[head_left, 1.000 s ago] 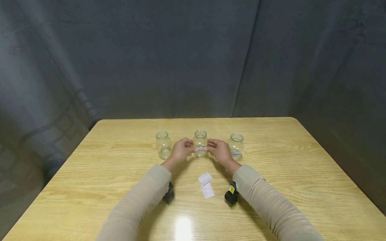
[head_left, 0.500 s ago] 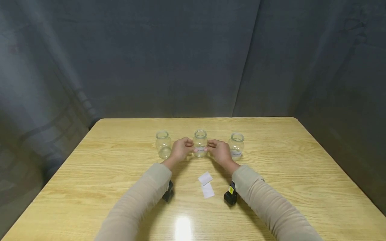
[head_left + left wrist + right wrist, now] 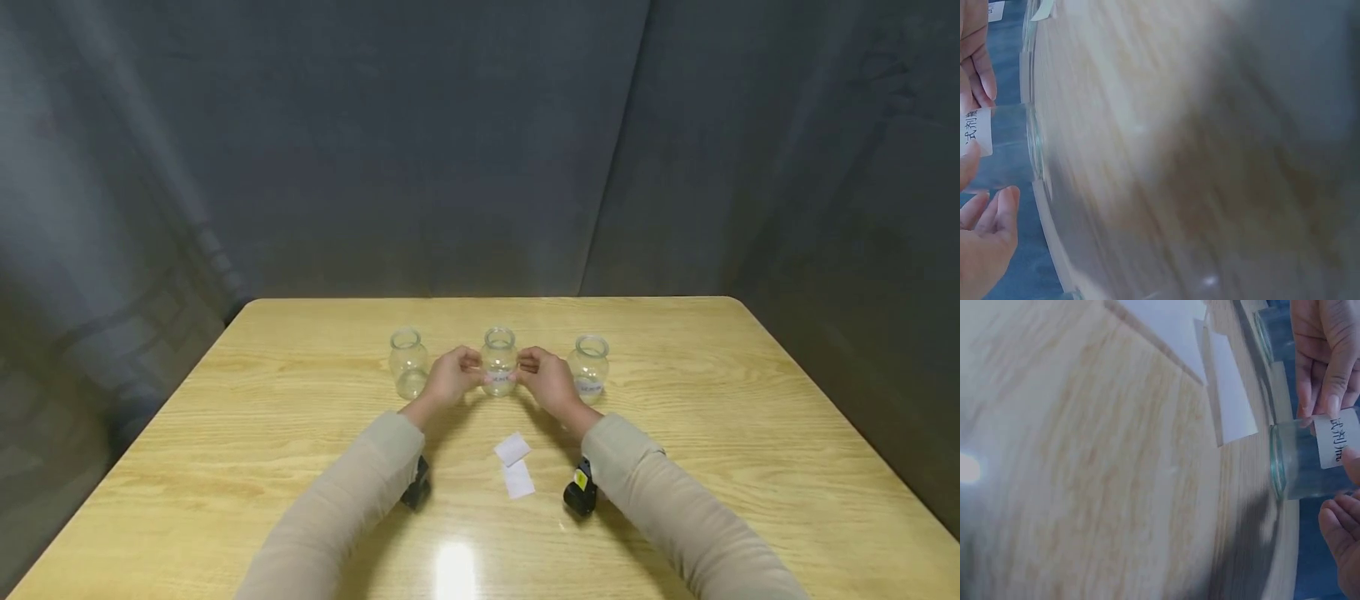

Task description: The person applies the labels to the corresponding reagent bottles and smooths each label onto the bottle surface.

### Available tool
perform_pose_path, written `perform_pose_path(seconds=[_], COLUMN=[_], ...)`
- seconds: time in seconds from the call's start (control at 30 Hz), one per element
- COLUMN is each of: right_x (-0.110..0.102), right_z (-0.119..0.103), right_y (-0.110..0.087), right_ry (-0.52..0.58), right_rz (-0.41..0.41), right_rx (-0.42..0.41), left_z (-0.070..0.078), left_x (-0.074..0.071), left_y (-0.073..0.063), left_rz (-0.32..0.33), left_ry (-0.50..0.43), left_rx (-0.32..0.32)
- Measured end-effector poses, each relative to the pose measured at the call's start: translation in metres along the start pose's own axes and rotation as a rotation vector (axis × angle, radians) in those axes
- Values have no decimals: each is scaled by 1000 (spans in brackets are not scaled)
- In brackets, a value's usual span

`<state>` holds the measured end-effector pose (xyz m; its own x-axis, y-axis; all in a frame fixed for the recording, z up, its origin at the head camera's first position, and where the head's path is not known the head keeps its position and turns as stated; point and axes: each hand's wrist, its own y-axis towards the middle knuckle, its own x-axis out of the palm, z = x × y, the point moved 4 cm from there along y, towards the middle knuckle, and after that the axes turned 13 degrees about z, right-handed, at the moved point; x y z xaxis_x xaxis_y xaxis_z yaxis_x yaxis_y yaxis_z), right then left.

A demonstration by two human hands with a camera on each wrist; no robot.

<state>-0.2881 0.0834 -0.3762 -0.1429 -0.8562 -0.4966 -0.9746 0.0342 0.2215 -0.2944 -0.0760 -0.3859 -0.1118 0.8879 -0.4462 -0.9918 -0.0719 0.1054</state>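
Note:
In the head view, a round glass jar (image 3: 499, 357) stands upright on the table between both hands. A white paper label (image 3: 1330, 447) with handwriting lies against its front. My left hand (image 3: 450, 377) holds the jar from the left, its thumb on the label's left end and its other fingers along the glass. From the other side my right hand (image 3: 551, 380) does the same, thumb on the label's right end. To the left stands a jar (image 3: 409, 360) whose visible side bears no label. The jar on the right (image 3: 588, 365) carries a similar handwritten label.
Two white paper slips (image 3: 513, 448) lie overlapping on the wooden table (image 3: 225, 467), nearer to me than the middle jar. Black wrist cameras (image 3: 581, 492) hang under both sleeves. A dark grey curtain (image 3: 420, 150) hangs behind the table's far edge.
Both thumbs have shifted slightly outward along the label, and more of its writing shows. The jar and the paper slips stay where they were; the head view has tilted a little.

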Motion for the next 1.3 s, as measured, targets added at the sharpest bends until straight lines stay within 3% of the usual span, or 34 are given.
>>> perform_pose_path(seconds=[0.33,0.67,1.03,1.3], right_x=[-3,-13,-32,-45], right_z=[0,0,9,18], right_y=[-1,-8,-23,-35], right_ry=[18,21,-16,-25], right_rz=[-9,-41,-50,-70], right_rx=[0,-36,-23,-3], left_z=[3,4,14,19], left_x=[-3,-6,7,22], left_y=[-3,-11,-27,-36], left_rz=[15,-12,-142,-235], left_ry=[20,5,-86,-91], left_rx=[-1,-9,17,5])
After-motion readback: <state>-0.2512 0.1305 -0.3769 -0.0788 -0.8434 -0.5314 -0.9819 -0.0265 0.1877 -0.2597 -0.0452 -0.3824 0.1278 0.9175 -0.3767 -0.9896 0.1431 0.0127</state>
